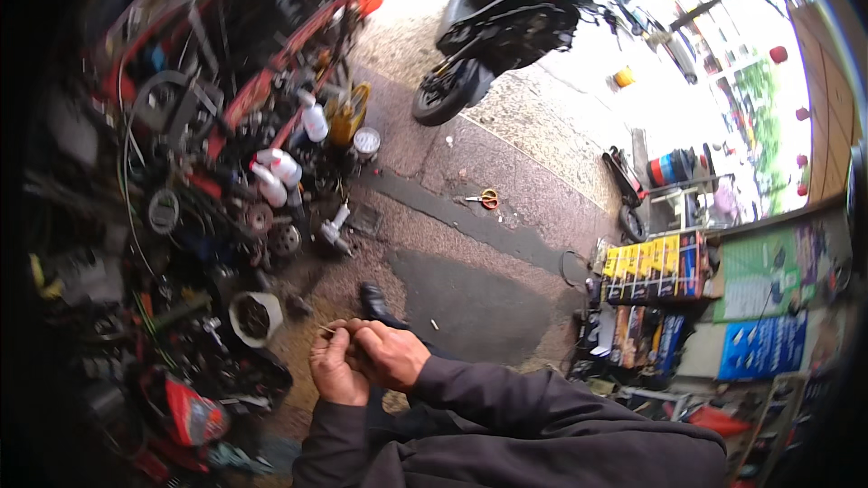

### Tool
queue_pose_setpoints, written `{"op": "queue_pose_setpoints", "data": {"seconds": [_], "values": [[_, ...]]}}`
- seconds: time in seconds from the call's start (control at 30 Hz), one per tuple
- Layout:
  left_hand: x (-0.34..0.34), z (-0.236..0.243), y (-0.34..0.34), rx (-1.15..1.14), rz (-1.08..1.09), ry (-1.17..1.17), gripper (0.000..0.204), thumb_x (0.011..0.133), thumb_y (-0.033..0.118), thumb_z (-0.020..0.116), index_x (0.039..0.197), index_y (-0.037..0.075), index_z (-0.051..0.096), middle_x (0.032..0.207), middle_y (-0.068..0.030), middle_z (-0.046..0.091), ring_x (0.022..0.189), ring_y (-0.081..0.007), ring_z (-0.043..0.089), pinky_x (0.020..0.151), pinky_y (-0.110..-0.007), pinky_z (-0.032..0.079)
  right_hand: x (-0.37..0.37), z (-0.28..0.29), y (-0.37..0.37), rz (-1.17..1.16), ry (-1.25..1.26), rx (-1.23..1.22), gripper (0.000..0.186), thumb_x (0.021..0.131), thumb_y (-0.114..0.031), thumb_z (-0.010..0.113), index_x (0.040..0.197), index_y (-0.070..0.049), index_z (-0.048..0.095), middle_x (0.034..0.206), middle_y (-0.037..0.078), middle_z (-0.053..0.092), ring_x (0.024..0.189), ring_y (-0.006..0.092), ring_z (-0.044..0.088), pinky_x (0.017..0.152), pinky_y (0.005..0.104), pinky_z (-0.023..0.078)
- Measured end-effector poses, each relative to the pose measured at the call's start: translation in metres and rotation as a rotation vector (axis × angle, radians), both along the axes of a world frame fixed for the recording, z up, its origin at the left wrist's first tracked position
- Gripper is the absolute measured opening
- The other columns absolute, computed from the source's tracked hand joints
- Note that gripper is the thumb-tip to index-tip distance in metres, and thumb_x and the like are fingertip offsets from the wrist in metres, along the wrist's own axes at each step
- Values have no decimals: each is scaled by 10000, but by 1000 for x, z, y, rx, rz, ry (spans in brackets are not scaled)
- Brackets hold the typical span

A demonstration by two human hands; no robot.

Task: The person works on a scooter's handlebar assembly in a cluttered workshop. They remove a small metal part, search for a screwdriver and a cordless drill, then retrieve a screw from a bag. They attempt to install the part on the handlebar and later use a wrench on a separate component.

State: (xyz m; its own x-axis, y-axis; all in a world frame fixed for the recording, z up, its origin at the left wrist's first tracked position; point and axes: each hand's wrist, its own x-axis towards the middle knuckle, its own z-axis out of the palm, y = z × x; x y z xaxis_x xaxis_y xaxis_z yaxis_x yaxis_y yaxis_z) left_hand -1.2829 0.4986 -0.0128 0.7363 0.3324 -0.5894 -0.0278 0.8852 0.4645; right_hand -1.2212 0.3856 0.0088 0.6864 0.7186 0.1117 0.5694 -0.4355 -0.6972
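My left hand (338,372) and my right hand (392,354) are brought together in front of my body, fingertips touching. The left fingers are closed in a pinch, and the tip of a thin pale piece (326,328), too small to identify, sticks out there. My right fingers are curled against the left ones; what they hold, if anything, is hidden. Below the hands a dark shoe (375,300) stands on the floor. To the left of them is a whitish bucket (257,318) with dark small contents.
Parts, tools and spray bottles (277,172) crowd the left side. Orange-handled scissors (488,199) lie on the paved floor (470,298). A motorcycle (506,27) stands ahead. Stacked yellow boxes (644,269) and a blue sheet (764,346) are on the right.
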Motion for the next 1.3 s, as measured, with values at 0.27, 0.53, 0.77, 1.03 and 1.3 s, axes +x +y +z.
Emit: {"op": "queue_pose_setpoints", "data": {"seconds": [0.27,0.53,0.77,1.03,1.3], "values": [[84,108,-72,107,-405,-158,165,996,25,553,1149,36,614,1000,-127,720,892,-219,706,828,-355,595,50,112,-109,-461,275,407,197,900,-29,618,1094,5,611,871,141,693,743,268,708,637,359,569],[186,154,-162,197,-620,-218,124,1006,93,609,1121,46,617,896,-104,734,783,-217,735,752,-370,615,145,142,-225,-543,1118,1253,116,968,-15,561,1079,-10,593,893,136,674,771,246,711,620,363,583],[258,173,-232,171,-748,-245,136,1008,74,584,1125,18,624,913,-116,721,808,-230,741,749,-375,621,206,159,-296,-564,1272,1419,115,956,-19,564,1063,11,596,902,140,670,784,258,713,639,366,591],[345,152,-309,278,-950,-236,105,965,64,619,1065,39,599,853,-96,685,721,-193,696,691,-341,611,250,155,-379,-750,1217,1484,184,949,-12,594,1125,34,620,916,135,668,772,236,707,653,353,599],[483,112,-377,259,-1149,-149,159,952,79,657,1098,16,658,846,-96,707,754,-212,720,703,-361,617,291,143,-461,-1212,970,1315,115,918,-38,591,1032,-22,596,868,93,601,737,209,625,630,367,550]]}}
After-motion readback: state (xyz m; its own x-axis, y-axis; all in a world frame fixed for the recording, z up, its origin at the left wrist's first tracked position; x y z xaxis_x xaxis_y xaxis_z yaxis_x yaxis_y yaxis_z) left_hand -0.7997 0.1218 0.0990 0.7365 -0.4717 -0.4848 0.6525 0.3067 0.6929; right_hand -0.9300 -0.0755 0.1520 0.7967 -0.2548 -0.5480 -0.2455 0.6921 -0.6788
